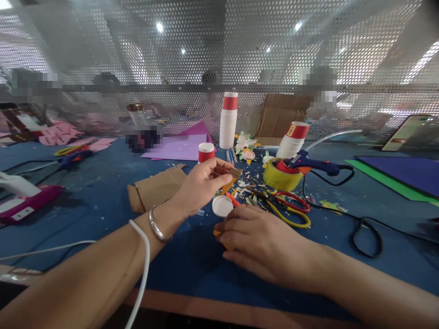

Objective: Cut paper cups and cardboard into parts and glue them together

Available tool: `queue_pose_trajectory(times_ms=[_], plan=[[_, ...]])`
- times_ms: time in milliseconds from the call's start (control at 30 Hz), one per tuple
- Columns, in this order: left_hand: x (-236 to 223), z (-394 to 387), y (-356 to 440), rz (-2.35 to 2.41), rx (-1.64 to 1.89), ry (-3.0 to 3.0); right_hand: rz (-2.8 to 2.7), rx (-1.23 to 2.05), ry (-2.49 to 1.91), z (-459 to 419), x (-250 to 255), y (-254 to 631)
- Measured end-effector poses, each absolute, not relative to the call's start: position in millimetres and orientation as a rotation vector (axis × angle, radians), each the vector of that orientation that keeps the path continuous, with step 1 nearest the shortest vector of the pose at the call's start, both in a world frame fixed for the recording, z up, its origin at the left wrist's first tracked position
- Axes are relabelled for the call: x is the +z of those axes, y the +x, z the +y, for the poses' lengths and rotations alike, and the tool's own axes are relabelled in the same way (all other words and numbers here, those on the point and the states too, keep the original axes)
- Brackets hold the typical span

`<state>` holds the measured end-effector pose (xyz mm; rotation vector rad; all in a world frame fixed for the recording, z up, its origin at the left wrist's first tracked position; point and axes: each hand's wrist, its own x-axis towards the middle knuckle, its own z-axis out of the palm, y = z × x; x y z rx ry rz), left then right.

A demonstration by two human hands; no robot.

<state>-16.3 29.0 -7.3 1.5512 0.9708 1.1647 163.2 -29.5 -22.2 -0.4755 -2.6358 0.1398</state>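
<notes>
1. Currently, the left hand [209, 177] pinches a small brown corrugated-cardboard piece [236, 172] between thumb and fingers; an orange, flat strip [227, 185] slants from just below it toward the near left.
2. Nearer and slightly right, the right hand [255, 240] curls over an orange, thin piece [228, 247]; its grip is mostly hidden, so I cannot tell how firmly it closes.
3. Between both hands lies a white, round, flat-faced piece [222, 206], just beside the right hand's fingers, hence nearer that hand.
</notes>
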Motion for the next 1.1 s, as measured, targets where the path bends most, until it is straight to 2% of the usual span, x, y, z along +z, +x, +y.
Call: queue_pose_trajectory(times_ms=[233,367,633,800,1000,1100], plan=[[3,26,-18,0.842,0.899,1.076,-2.147,0.056,-0.827,-5,-10,188],[5,25,-19,0.776,0.752,0.994,-2.119,0.053,-0.884,-3,-9,191],[6,20,-16,0.805,0.676,0.975,-2.078,0.098,-0.86,-6,-9,187],[3,17,-15,0.827,0.678,1.147,-2.114,0.214,-0.816,-3,-7,189],[3,18,-18,0.922,0.873,1.558,-2.128,0.385,-0.948,0,-7,190],[1,19,-20,0.906,0.851,1.704,-2.115,0.459,-1.005,2,-7,190]])
